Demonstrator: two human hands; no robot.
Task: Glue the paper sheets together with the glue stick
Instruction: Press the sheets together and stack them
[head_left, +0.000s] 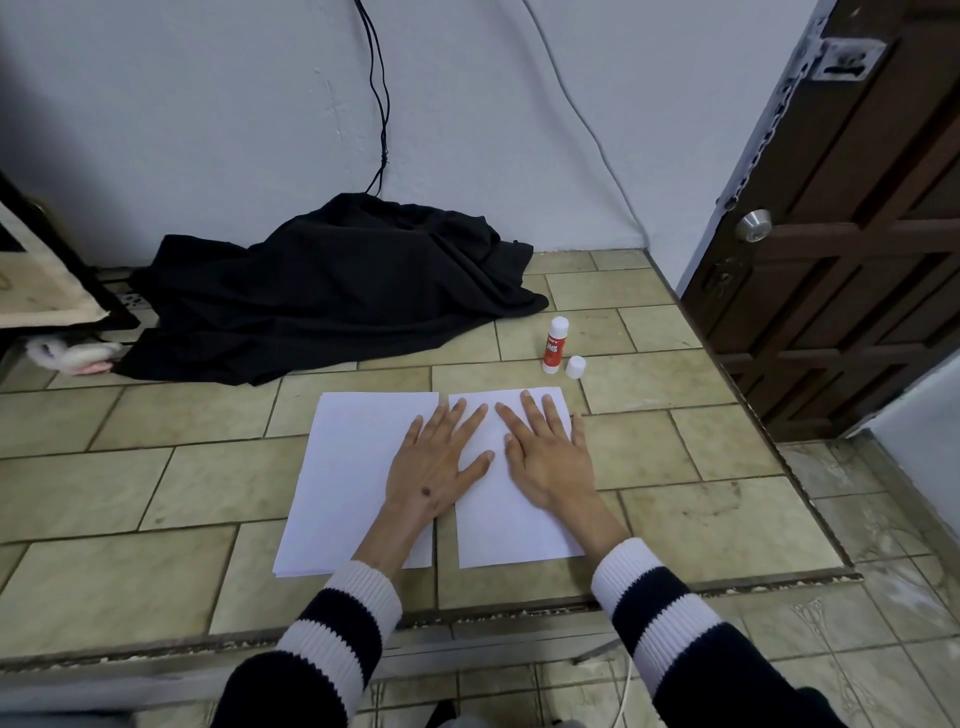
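Two white paper stacks lie side by side on the tiled counter. The left sheets (348, 478) are bare on their left half. The right sheet (498, 519) lies under both palms. My left hand (436, 462) rests flat with its fingers spread, reaching across the gap onto the right sheet. My right hand (545, 452) presses flat on the right sheet. Beyond the paper, a red and white glue stick (555, 345) stands upright with its cap off. Its white cap (575, 367) sits just right of it.
A crumpled black cloth (332, 291) covers the back of the tiled counter (156, 493). A brown door (852, 234) stands at the right past the counter's edge. A dark-framed object (47, 270) juts in at the left. Cables hang down the wall.
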